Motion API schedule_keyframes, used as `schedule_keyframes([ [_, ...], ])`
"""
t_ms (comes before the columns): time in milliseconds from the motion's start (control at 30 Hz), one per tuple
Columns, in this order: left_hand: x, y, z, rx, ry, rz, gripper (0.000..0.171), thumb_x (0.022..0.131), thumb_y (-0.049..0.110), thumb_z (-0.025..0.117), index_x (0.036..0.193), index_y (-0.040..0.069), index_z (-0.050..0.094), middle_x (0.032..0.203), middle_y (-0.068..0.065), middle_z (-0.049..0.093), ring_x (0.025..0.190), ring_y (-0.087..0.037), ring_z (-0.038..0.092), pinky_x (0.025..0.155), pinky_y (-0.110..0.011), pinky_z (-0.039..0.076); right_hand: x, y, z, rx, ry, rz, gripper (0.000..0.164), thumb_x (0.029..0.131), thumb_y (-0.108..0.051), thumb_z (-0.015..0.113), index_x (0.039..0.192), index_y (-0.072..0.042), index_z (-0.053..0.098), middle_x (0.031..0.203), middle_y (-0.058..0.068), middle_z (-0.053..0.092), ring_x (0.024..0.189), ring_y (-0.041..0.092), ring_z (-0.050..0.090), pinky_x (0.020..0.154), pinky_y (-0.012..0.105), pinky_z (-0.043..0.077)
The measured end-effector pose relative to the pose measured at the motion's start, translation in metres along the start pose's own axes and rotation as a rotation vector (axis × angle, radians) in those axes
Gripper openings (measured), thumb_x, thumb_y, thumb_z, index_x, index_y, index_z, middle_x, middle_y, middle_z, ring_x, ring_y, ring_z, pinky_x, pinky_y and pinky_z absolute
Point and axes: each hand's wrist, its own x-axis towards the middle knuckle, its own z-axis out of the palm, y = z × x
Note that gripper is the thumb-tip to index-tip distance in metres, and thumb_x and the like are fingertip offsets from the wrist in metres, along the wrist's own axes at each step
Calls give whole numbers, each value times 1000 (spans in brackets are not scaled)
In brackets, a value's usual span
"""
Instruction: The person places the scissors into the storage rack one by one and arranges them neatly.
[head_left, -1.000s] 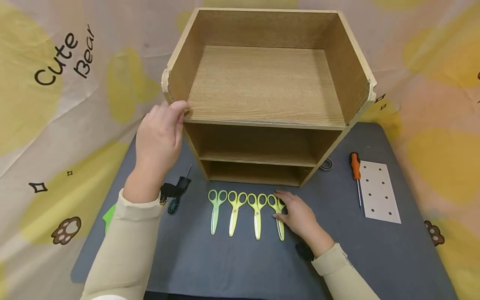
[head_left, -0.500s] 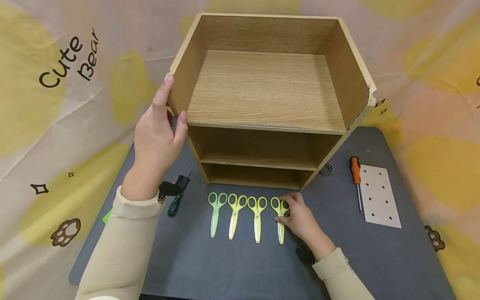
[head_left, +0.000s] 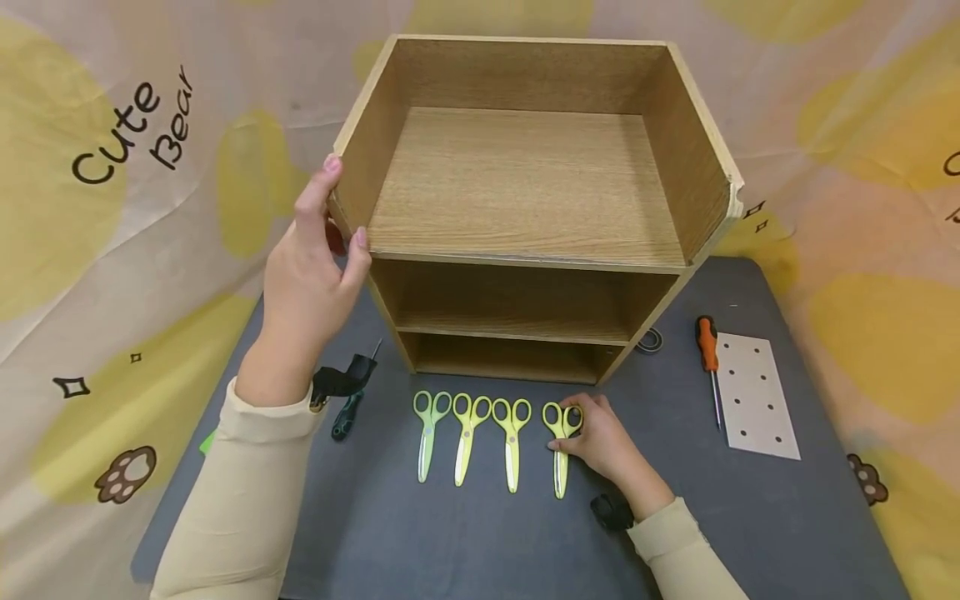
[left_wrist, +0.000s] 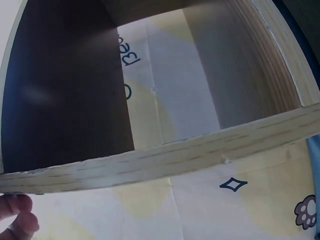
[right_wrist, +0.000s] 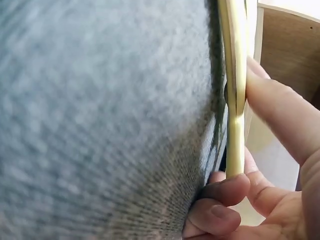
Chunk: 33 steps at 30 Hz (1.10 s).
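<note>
A wooden shelf unit (head_left: 525, 183) stands at the back of the table. My left hand (head_left: 303, 287) holds its left side panel, thumb at the front corner and index finger up along the edge. In the left wrist view, fingertips (left_wrist: 19, 222) show beside the panel's edge (left_wrist: 125, 167). Several scissors lie in a row before the shelf: a pale green pair (head_left: 425, 446) at the left, then yellow ones (head_left: 512, 454). My right hand (head_left: 603, 437) pinches the rightmost yellow scissors (head_left: 560, 475) between thumb and fingers. From the right wrist, these scissors (right_wrist: 236, 140) appear edge-on.
Right of the shelf lie an orange-handled screwdriver (head_left: 707, 346) and a white card with dark dots (head_left: 757, 400). A dark ring-shaped roll (head_left: 650, 340) sits by the shelf's right foot. A dark-handled screwdriver (head_left: 347, 417) lies near my left wrist.
My left hand has opened its index finger up along the panel's edge, with the thumb lower. My right hand has shifted the rightmost scissors slightly right, widening the gap beside them.
</note>
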Motion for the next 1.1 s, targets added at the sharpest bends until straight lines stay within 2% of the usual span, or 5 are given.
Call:
schedule_keyframes([
  [167,0,1,1,-8,13,5,55,103,19,51,154,15,29,115,-27,64,73,-37,56,62,-48,45,0,3,-3,8,13,-1,60,76,-17,96,123,-3,62,103,9,65,86,24,60,79,44,51],
  [333,0,2,1,-8,4,5,55,104,17,49,154,15,28,111,-26,63,74,-37,57,62,-47,45,0,8,-7,71,16,-27,50,80,-11,91,122,-6,64,89,3,60,70,19,52,66,37,44],
  [633,-1,2,3,-15,14,-12,55,104,17,49,155,14,29,143,-22,58,77,-37,57,64,-49,45,-3,13,-15,143,10,-52,30,89,-8,83,116,-10,70,80,1,55,70,18,51,64,33,42],
  [867,-2,4,5,-26,20,-22,54,104,20,49,155,15,29,157,-14,50,79,-37,57,66,-51,47,-8,7,-22,147,3,-48,41,89,-7,83,128,-8,70,80,-2,59,66,18,49,59,29,38],
  [1100,-3,3,5,-26,25,-25,55,104,18,49,155,14,29,163,-11,44,120,-47,61,78,-60,50,-10,2,-28,148,16,-38,36,84,-12,87,119,-8,77,77,-4,59,63,16,46,57,28,37],
])
